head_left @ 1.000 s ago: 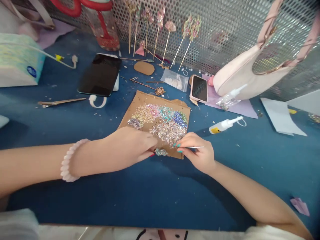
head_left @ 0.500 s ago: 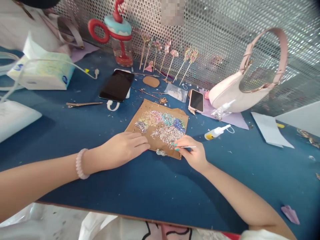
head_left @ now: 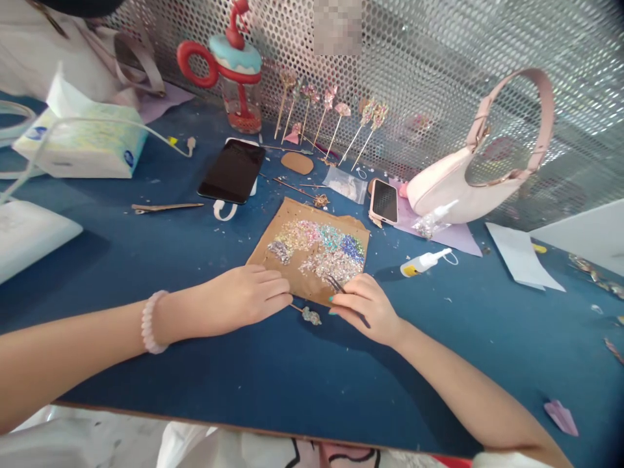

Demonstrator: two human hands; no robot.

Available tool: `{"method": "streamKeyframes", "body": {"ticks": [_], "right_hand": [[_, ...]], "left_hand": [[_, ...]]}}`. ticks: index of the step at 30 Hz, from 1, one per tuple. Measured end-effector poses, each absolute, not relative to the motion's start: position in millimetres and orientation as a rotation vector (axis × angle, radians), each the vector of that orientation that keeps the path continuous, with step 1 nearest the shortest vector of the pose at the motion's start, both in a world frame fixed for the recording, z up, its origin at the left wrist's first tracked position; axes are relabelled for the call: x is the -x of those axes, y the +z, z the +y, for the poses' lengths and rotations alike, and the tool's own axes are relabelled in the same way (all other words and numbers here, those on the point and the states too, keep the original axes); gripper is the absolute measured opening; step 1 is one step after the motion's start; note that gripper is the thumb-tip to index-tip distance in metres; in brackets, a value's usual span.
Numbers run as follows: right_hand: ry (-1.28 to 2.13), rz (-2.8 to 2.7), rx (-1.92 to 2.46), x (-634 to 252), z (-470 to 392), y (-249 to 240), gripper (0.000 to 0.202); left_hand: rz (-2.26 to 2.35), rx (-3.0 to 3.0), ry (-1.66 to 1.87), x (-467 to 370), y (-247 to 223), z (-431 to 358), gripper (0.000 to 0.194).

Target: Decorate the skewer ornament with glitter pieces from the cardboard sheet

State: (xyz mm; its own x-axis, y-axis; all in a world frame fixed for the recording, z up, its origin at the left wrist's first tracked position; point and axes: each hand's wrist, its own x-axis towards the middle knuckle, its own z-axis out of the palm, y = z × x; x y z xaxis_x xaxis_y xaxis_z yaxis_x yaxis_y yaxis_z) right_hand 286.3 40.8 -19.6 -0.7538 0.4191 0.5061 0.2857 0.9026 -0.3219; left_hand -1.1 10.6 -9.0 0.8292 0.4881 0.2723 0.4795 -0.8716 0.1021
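My left hand [head_left: 248,296] lies at the near left edge of a piece of brown cardboard [head_left: 266,250]. Its fingers are closed on a thin stick whose far end carries a sparkly, stone-covered ornament [head_left: 311,316], just off the cardboard's near edge. Dark tweezers [head_left: 335,284] are gripped in my right hand [head_left: 373,309], their tips pointing at the pale rhinestones [head_left: 324,265] on the cardboard. Whether the tips pinch a stone is too small to tell. Yellow, pink, teal and blue rhinestones [head_left: 351,247] lie in coloured patches farther up.
A glue bottle [head_left: 420,263] lies right of the cardboard. Behind it are a pink phone [head_left: 385,200], a plastic bag [head_left: 346,185] and a dark tablet-like device [head_left: 233,170]. Several decorated sticks [head_left: 325,120] lean on the mesh. A tissue box [head_left: 92,146] and a handbag [head_left: 453,179] flank them.
My right hand has turned, and the tweezers now point toward the stones rather than away to the right. The ornament on the stick has moved slightly nearer to me, off the cardboard's edge.
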Motion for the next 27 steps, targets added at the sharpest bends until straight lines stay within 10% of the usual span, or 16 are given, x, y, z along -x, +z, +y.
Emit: {"method": "streamKeyframes", "body": {"ticks": [27], "right_hand": [[-0.137,-2.661,0.568,-311.1,53.1,-18.3,0.008]], "left_hand": [[0.665,-3.16,0.423,7.3,-13.4,13.8,0.016]]}}
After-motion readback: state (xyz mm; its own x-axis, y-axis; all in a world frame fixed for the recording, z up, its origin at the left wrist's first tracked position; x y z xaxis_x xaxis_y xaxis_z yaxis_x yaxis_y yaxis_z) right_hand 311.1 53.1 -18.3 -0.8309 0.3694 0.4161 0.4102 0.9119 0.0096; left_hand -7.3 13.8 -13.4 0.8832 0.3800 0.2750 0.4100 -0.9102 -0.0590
